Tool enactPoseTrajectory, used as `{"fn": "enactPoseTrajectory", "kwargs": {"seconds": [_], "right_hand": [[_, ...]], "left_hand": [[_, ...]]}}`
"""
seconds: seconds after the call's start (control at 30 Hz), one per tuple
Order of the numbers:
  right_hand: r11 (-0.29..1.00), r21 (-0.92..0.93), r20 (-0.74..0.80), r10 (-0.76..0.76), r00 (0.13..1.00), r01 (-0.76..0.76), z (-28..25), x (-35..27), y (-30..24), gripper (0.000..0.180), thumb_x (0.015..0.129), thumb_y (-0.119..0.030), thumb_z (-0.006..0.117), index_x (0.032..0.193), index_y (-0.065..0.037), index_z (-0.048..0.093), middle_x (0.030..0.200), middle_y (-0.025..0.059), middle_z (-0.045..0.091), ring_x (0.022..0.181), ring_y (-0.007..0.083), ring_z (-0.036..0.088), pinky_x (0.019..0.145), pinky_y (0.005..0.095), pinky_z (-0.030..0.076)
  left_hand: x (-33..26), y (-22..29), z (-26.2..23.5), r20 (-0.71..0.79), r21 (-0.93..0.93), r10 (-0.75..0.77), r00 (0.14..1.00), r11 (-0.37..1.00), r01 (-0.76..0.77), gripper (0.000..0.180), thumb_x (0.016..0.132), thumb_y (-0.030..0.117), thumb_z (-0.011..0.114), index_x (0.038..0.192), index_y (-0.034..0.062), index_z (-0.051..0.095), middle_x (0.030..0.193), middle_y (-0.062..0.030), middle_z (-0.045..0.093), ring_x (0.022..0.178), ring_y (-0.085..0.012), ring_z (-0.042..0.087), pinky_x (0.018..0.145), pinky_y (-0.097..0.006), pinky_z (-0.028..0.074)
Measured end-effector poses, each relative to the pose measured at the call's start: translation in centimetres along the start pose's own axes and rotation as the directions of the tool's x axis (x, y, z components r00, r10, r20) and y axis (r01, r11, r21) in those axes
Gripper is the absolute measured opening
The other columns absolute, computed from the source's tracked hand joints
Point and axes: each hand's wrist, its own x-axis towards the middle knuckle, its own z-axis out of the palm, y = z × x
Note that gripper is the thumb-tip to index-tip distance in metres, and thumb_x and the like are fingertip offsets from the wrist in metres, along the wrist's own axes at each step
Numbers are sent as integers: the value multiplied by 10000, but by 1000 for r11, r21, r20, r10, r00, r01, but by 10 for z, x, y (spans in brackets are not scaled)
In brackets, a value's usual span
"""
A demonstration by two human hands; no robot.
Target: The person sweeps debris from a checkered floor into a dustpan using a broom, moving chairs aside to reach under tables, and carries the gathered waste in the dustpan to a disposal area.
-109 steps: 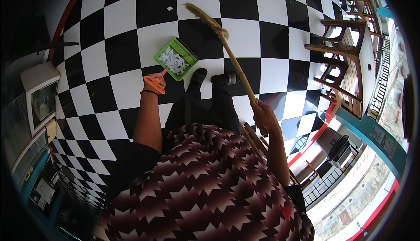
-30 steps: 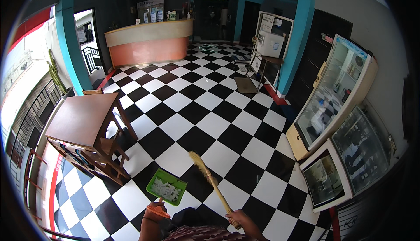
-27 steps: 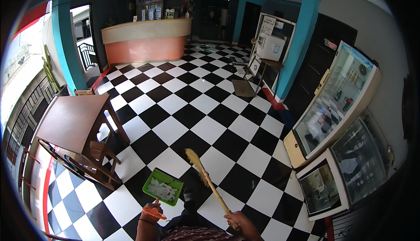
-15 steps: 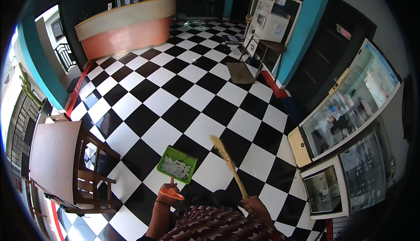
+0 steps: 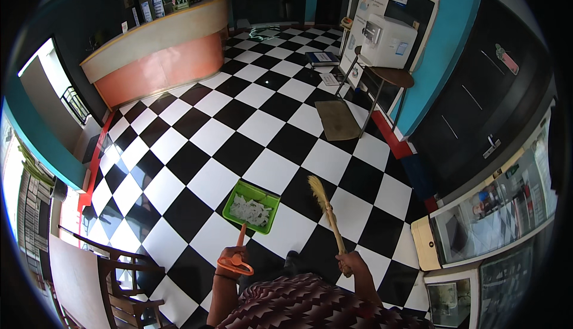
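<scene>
1 dustpan [image 5: 260, 192] fwd L hand [image 5: 231, 254]; broom [image 5: 329, 211] in R hand [image 5: 354, 263].

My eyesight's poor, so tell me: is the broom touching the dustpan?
Apart. The head view shows checkered floor between the broom and dustpan.

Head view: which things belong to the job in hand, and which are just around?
In the job:
green dustpan, orange handle held in the left grip
white scraps, lying in the pan
straw broom, held in the right grip

Just around, untouched:
brown floor mat
curved counter
white boxy appliance
brown table
</scene>
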Motion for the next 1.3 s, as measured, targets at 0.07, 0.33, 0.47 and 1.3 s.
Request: {"fn": "enactPoseTrajectory", "kwargs": {"seconds": [0.07, 0.33, 0.47, 1.3], "right_hand": [[999, -2, 62, -36, 997, 36, -1, 32, -71, 205, 806, -157, 676, 785, 15, 567, 592, 72, 563, 470, 159, 555, 411, 294, 453], [981, 153, 191, -145, 971, 117, 19, 151, -353, 244, 827, -189, 664, 904, -2, 526, 633, 51, 543, 473, 119, 519, 425, 259, 442], [978, 162, 117, -150, 982, 130, 44, 200, -444, 233, 825, -193, 671, 883, -9, 540, 629, 51, 547, 473, 122, 529, 419, 257, 441], [956, -279, 163, -44, 986, 89, 57, 656, -1173, 399, 855, -380, 596, 645, -42, 560, 518, 76, 531, 397, 185, 483, 393, 352, 386]], "left_hand": [[57, 14, -12, -46, -515, -262, 964, 833, 202, 54, 826, -29, 496, 849, -56, 456, 611, -35, 448, 506, -116, 471, 466, -232, 401], [327, 74, -29, -63, -44, -1, 998, 999, -2, 105, 828, -1, 545, 864, -98, 531, 636, -36, 519, 541, -108, 531, 492, -220, 433], [454, 147, -32, 69, 654, 231, 970, 724, -219, 166, 787, 6, 606, 922, -87, 632, 696, -57, 608, 598, -121, 575, 524, -235, 456], [1212, 475, -31, 193, 547, 242, 951, 778, -309, 123, 778, 52, 616, 848, -49, 623, 660, -70, 611, 570, -157, 594, 532, -282, 475]]}}
